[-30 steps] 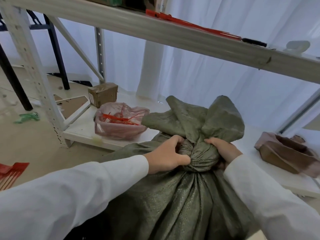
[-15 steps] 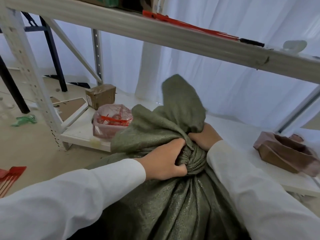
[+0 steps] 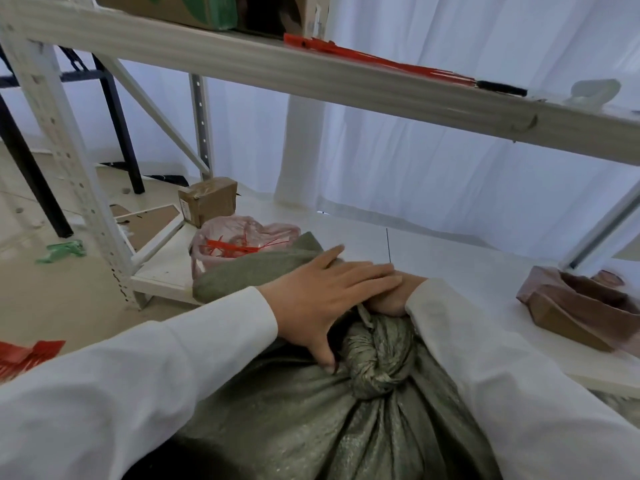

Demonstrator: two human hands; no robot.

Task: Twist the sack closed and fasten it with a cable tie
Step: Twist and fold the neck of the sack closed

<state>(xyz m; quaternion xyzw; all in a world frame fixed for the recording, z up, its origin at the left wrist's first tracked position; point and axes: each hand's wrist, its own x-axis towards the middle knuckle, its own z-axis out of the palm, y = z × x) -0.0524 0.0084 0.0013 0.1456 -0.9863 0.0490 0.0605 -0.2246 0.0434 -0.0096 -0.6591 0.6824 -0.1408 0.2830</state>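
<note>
The sack (image 3: 346, 427) stands at the front edge of the lower shelf (image 3: 450, 251), its twisted neck (image 3: 377, 362) rising between the two sleeves and bending away toward the shelf's back, so the neck's long axis runs from the knot up and away from the person; the right hand (image 3: 391, 296) closes its grip round the neck just above the twist, fingers curled on the cloth though mostly hidden; the left hand (image 3: 322, 292) lies spread and flat, fingers straight, over the folded-down top of the sack and across the right hand, thumb touching the cloth beside the knot; the cable ties (image 3: 228, 247) sit in a pink bag (image 3: 242, 233) near the shelf's left front corner, just beyond the sack's flap and on the left hand's side, so the left is the nearer and freer to fetch one, in my judgement, while the right holds the twist; more red ties (image 3: 374, 58) lie along the upper shelf (image 3: 242, 64); the lower shelf shows bare board behind the hands, and a brown wrapped parcel (image 3: 581, 306) lies toward its right edge
</note>
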